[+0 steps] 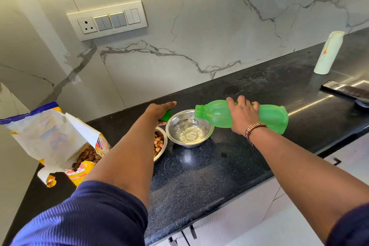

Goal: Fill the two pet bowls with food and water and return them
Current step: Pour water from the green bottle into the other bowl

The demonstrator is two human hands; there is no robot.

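My right hand (242,115) grips a green plastic bottle (267,118) lying nearly flat, its open mouth over a steel bowl (207,129). Water streams from the mouth into that bowl, which holds a shallow pool. To its left stands a second steel bowl (161,153) with brown kibble, partly hidden behind my left forearm. My left hand (157,111) holds the green bottle cap (166,115) just behind the bowls. Both bowls sit on the black countertop (199,175).
An opened pet food bag (58,140) with kibble showing lies at the counter's left end. A white bottle (328,53) stands at the back right, with a dark phone (343,89) near it. A switch panel (107,20) is on the marble wall. Cabinet fronts run below the counter edge.
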